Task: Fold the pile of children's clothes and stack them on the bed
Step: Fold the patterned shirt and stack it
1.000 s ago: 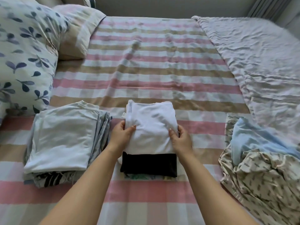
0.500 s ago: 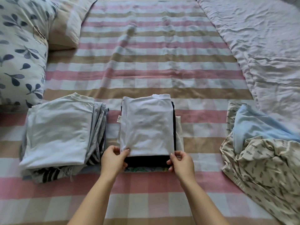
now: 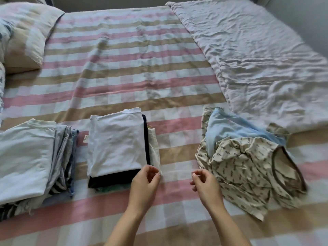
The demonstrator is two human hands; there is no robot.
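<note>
A folded white top lies on the middle stack, over a black garment and others beneath. A second stack of folded pale clothes sits to its left. On the right lies the unfolded pile: a cream patterned top with a light blue garment on it. My left hand hovers at the middle stack's near right corner, fingers loosely curled, holding nothing. Between that stack and the pile, my right hand hangs above the sheet, also loosely curled and holding nothing.
The bed has a pink, tan and white checked sheet. A crumpled pale quilt covers the right side. Pillows lie at the far left.
Both hands have let go of the white top and moved right, off the middle stack. The view has swung right toward the unfolded pile.
</note>
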